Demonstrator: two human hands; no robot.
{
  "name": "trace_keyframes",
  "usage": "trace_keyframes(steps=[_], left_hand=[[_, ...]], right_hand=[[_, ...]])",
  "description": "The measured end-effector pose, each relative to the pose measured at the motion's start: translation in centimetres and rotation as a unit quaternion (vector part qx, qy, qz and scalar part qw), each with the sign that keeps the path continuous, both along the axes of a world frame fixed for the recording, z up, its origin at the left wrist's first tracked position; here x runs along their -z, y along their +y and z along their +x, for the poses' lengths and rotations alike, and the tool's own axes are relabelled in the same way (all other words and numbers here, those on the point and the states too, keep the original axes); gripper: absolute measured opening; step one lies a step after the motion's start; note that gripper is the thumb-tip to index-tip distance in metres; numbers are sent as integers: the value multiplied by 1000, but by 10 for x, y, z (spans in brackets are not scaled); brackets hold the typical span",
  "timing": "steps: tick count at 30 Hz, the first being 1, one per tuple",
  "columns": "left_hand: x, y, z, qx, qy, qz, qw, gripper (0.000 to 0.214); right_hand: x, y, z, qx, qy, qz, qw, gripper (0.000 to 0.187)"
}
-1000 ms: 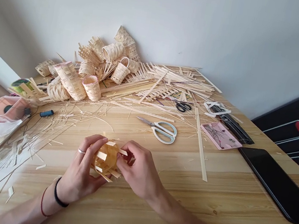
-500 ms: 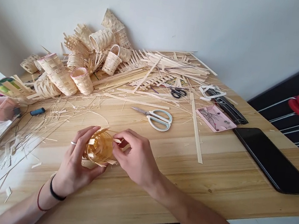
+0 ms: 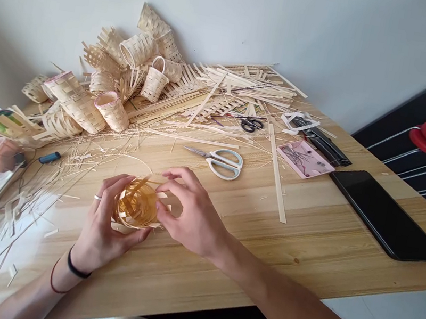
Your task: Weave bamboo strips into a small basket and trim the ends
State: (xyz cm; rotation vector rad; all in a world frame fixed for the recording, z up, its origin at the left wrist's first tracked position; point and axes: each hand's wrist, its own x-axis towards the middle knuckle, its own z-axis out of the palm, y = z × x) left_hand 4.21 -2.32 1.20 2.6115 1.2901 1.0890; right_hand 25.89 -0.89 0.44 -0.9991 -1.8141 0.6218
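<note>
Cradling unfinished bamboo basket (image 3: 136, 204) in left hand (image 3: 106, 223), grip closed round it, just over wooden counter (image 3: 231, 248). Right hand (image 3: 191, 215) curved against strip ends; pinching or only touching, cannot tell. Risk: slackened hold lets springy strips uncoil and weave loosen. Thin, glossy, honey-toned strips may split if bent sharply. White-handled scissors (image 3: 224, 162) lie beyond hands. Small woven baskets (image 3: 154, 84) heaped farther back, dry bamboo shavings (image 3: 86, 166) scattered nearer.
</note>
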Motion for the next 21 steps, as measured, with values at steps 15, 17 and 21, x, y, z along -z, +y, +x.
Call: trace_keyframes(steps=[15,17,21], left_hand=[[9,0,0,3,-22,-70,997,90],[9,0,1,2,-16,-57,998,88],[8,0,0,17,-4,-50,999,86]], right_hand=[[6,0,-5,9,66,-71,995,23],[3,1,-4,8,59,-100,993,16],[0,2,-3,12,36,-155,987,14]])
